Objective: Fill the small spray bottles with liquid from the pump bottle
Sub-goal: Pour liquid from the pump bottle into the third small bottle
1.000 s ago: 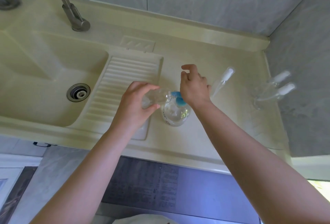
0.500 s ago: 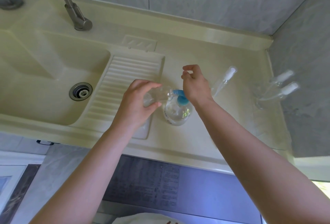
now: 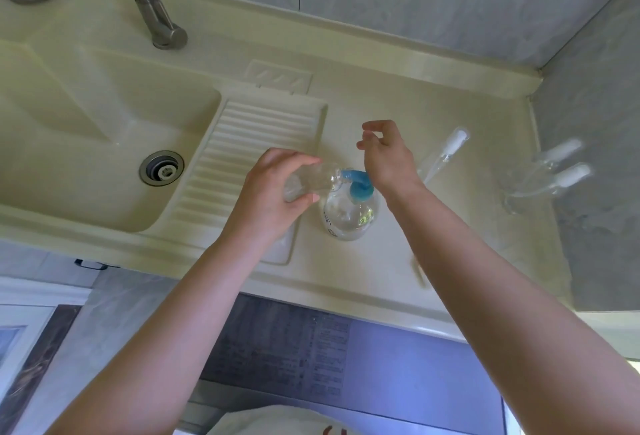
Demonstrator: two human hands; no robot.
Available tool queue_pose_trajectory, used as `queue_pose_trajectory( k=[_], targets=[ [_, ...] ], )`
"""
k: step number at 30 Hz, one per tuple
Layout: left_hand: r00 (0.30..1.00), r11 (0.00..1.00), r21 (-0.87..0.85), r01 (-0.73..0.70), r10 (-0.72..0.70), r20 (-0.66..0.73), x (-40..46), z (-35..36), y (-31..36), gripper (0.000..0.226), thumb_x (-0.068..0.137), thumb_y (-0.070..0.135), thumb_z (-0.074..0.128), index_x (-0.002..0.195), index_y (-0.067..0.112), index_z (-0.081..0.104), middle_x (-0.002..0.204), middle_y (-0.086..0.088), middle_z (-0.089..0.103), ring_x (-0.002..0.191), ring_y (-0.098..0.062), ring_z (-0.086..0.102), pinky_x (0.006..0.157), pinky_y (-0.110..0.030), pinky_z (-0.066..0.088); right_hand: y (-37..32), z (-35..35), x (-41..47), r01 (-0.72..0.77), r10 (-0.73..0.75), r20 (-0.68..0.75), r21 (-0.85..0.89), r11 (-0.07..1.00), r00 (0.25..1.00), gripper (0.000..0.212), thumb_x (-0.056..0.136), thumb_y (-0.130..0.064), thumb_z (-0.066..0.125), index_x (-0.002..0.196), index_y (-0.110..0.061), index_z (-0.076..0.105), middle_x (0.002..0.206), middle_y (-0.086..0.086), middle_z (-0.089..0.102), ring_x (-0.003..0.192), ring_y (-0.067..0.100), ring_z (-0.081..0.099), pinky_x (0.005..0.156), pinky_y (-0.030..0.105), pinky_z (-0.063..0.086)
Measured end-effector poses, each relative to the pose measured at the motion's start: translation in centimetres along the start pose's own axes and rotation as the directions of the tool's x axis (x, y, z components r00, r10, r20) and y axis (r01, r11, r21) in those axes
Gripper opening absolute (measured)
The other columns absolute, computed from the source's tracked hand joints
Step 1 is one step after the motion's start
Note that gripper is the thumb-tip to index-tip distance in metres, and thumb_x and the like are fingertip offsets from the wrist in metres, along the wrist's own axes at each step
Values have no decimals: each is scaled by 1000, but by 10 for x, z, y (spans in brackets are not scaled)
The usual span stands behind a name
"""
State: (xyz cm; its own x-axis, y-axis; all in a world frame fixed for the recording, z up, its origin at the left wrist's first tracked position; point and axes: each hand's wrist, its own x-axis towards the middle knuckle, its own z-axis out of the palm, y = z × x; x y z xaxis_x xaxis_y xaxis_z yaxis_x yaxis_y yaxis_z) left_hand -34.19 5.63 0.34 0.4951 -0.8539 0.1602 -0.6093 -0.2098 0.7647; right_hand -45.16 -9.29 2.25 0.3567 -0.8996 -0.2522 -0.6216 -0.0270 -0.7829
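Observation:
A clear pump bottle [image 3: 349, 218] with a blue pump head [image 3: 358, 186] stands on the cream counter. My left hand [image 3: 273, 192] holds a small clear spray bottle [image 3: 313, 180] tilted on its side, its open mouth against the blue nozzle. The heel of my right hand [image 3: 389, 157] rests on the pump head, its fingers loosely curled and raised. A spray cap with its tube [image 3: 446, 152] lies on the counter to the right. Two more small spray bottles with white caps [image 3: 554, 171] lie at the far right by the wall.
A sink basin with a drain [image 3: 161, 168] and a ribbed washboard slope [image 3: 249, 157] lies to the left. A metal tap [image 3: 156, 15] rises at the back. Grey walls close the back and right side. The counter's front edge [image 3: 346, 310] runs below my arms.
My right hand has lifted a little with its fingers raised more, and more of the blue pump head shows. My left hand keeps the small bottle at the nozzle.

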Motion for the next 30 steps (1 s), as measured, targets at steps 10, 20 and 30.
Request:
queue_pose_trajectory(
  k=[10,20,30],
  targets=[
    [1000,1000,28,-5,5,20,2,2,-5,51,73,12,83,119,27,69,118,3,57,109,-6,54,95,-4,32,3,7,-9,136,-178,-128,-282,950,976,34,100,-21,29,127,-28,47,120,-4,64,112,27,53,88,38,26],
    [1000,999,19,-26,26,7,2,0,-3,51,72,13,84,119,27,69,117,3,58,109,-7,55,94,-16,39,-2,5,-11,208,-244,-92,-295,933,965,34,100,-20,31,129,-28,46,119,-3,64,114,27,52,90,39,25],
    [999,999,16,-29,28,16,4,-1,-3,51,73,15,84,119,28,68,115,3,58,109,-11,56,97,-26,44,-11,-3,-4,107,-106,14,-152,983,994,33,102,-32,34,134,-30,42,130,-3,59,118,27,54,109,48,32]
  ],
)
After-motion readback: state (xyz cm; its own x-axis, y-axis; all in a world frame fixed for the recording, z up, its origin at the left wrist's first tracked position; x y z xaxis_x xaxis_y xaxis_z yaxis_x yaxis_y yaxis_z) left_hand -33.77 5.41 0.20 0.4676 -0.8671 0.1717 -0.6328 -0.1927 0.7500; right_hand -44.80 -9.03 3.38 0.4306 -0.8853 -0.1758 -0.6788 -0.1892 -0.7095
